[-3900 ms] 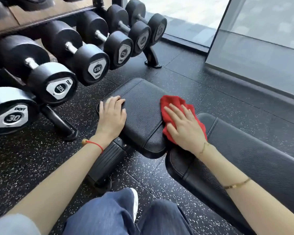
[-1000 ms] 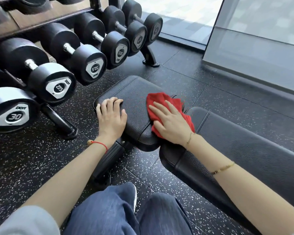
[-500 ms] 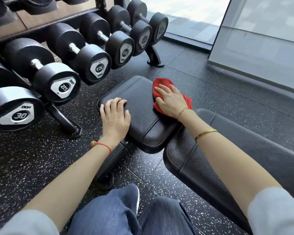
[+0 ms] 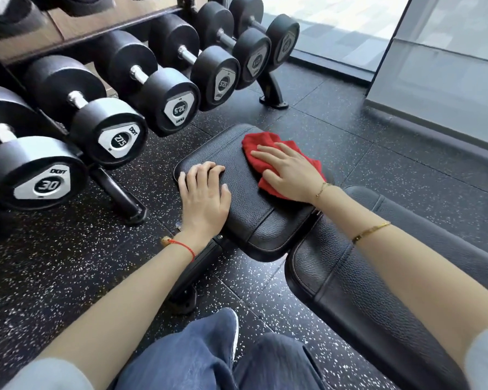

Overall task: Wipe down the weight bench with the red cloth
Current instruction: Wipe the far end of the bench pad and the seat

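right hand (image 4: 289, 173): flat, fingers straight, pressing crumpled red cloth (image 4: 265, 142) | on black padded leather bench seat (image 4: 248, 198), its far right part | left hand (image 4: 204, 192): flat, bracing near-left edge | unwiped pad lies left of cloth

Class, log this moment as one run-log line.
right hand presses red cloth on seat pad | left hand rests flat on pad | stage: wiping

The scene is seen from one wide-angle head-worn camera, aimed forward and steeply down from close above the weight bench (image 4: 254, 215). The bench is held in the centre and lower right; beyond it to the left, the dumbbell rack (image 4: 119, 192) is taken in.
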Demonstrator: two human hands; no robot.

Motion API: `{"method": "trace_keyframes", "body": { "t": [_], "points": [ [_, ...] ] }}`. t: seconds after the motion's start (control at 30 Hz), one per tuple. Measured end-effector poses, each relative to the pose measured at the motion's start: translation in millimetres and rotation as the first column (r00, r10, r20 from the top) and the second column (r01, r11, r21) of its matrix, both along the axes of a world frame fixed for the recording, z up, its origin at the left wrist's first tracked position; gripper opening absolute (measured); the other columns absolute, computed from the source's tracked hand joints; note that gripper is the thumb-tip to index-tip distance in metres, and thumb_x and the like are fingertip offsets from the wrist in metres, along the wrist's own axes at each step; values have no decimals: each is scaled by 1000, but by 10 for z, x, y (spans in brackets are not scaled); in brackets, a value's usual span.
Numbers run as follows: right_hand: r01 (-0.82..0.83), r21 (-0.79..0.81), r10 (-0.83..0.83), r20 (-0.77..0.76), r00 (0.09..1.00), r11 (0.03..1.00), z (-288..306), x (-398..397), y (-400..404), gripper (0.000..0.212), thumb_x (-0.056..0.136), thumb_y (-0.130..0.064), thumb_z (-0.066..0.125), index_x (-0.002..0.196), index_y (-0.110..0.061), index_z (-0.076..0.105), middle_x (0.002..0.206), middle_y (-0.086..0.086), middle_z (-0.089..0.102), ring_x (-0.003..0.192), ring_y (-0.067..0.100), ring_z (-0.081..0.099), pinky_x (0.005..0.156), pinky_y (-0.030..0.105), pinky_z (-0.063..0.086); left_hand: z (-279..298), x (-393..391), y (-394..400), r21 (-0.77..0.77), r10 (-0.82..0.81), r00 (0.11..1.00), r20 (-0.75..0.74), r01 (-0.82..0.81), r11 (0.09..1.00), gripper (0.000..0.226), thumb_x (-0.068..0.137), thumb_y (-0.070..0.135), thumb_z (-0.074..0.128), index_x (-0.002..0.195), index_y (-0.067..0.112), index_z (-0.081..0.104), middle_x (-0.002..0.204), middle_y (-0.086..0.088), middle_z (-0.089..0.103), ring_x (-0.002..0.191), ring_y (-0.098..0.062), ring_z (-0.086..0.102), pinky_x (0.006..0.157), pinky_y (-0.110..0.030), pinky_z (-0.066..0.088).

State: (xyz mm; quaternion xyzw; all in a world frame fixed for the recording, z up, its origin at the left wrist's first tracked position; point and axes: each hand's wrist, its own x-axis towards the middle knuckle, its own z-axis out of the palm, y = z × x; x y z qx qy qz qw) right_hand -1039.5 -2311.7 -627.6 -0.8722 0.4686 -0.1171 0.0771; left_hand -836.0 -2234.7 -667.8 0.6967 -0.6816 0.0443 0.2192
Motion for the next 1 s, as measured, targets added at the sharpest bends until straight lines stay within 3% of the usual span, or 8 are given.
{"method": "trace_keyframes", "body": {
  "t": [0.13, 0.23, 0.37, 0.5, 0.57, 0.73, 0.83, 1.0],
  "points": [
    [144, 52, -143, -23, 990, 988, 17, 288, -509, 51, 98, -33, 38, 148, -26, 37, 158, -3, 30, 147, 25, 21, 122, 36, 8, 18, -1, -13, 24, 8, 1000, 15, -9, 1000, 52, 95, 36, 27, 136, 16, 51, 145, -5, 46, 137, -29, 38, 119, -53, 16],
    [138, 101, -136, -25, 990, 985, 36, 571, -705, 51, 98, -35, 35, 148, -28, 36, 158, -5, 29, 147, 28, 19, 122, 40, 11, 15, 6, -26, 44, 17, 999, 30, -18, 999, 50, 96, 35, 29, 137, 18, 50, 147, -3, 44, 138, -28, 37, 118, -52, 17],
    [-83, 82, 85, -19, 996, 993, 55, 829, -524, 49, 97, -30, 40, 146, -29, 41, 155, -6, 35, 146, 27, 21, 121, 41, 14, 16, 31, -21, 45, 30, 999, 36, -31, 999, 56, 95, 38, 22, 139, 15, 49, 147, -5, 44, 139, -29, 36, 119, -52, 17],
    [-281, 37, 281, 3, 960, 959, 37, 598, -374, 48, 95, -22, 48, 144, -23, 45, 152, -2, 41, 143, 25, 28, 121, 36, 14, 21, 30, -25, 46, 26, 999, 31, -27, 999, 56, 95, 38, 23, 138, 15, 50, 146, -6, 45, 138, -30, 37, 119, -52, 17],
    [-208, 20, 208, 8, 978, 978, 46, 478, -465, 48, 95, -22, 48, 143, -23, 46, 152, -2, 41, 142, 24, 30, 121, 34, 15, 16, 43, -30, 49, 20, 999, 36, -22, 999, 53, 95, 38, 25, 137, 17, 50, 146, -4, 45, 138, -28, 37, 118, -52, 18],
    [174, 60, -175, 9, 984, 983, 22, 535, -542, 51, 98, -35, 39, 148, -26, 37, 158, -5, 29, 147, 28, 19, 121, 34, 10, -13, 53, -41, 33, 22, 999, 31, -23, 999, 45, 97, 34, 33, 135, 19, 51, 144, -2, 46, 137, -27, 38, 118, -52, 19],
    [176, 90, -177, -2, 984, 980, -8, 564, -255, 52, 98, -37, 37, 149, -28, 34, 159, -5, 28, 147, 29, 18, 121, 39, 12, -23, 44, -40, 28, 21, 999, 26, -22, 999, 43, 97, 33, 36, 136, 19, 51, 144, -2, 47, 137, -27, 39, 118, -52, 19],
    [151, 53, -150, -14, 989, 987, -55, 467, 625, 56, 96, -37, 41, 150, -27, 33, 158, -6, 28, 147, 30, 18, 121, 40, 13, -3, 78, -26, 38, 39, 998, 52, -41, 998, 50, 96, 35, 26, 136, 19, 51, 146, -2, 46, 137, -27, 39, 119, -50, 19]
  ]
}}
